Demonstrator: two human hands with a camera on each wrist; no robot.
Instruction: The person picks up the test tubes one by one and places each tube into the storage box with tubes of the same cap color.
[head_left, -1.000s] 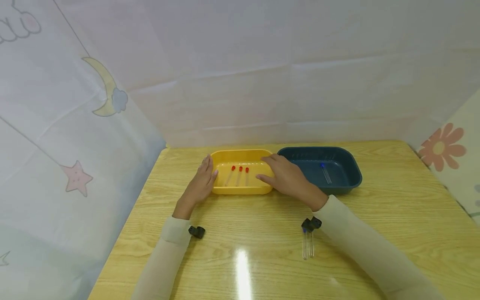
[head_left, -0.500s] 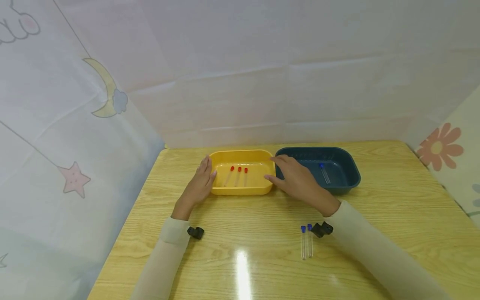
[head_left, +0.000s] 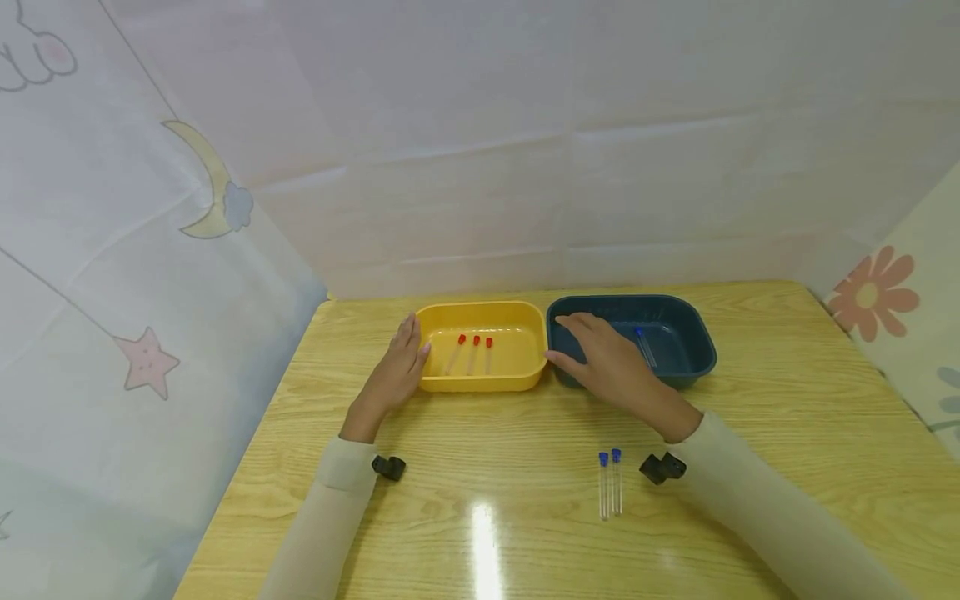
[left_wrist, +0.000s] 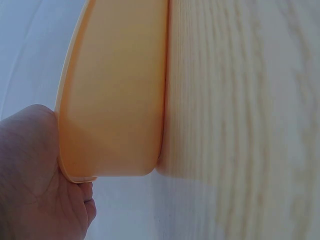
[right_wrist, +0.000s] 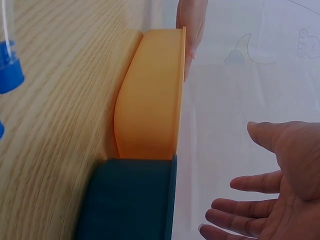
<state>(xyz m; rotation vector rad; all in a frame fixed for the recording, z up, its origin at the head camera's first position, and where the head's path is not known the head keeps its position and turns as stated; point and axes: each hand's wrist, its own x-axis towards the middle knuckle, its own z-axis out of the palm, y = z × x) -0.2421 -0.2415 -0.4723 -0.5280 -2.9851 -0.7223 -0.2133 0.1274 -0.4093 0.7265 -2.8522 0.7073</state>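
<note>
On the wood-grain table [head_left: 510, 442], the head view showed the left hand [head_left: 393, 367], fingers extended, against an oblong yellow plastic tray [head_left: 480, 384] holding three clear red-capped tubes [head_left: 473, 355], just beside a dark-teal plastic tray [head_left: 682, 380]. The left wrist view showed that hand touching the yellow rim. In the right wrist view, the right hand [right_wrist: 285, 195] hung spread-fingered, apart from both trays.

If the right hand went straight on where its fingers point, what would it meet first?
Probably the dark blue tray, at its left rim; how high the right hand hovers is unclear.
</note>
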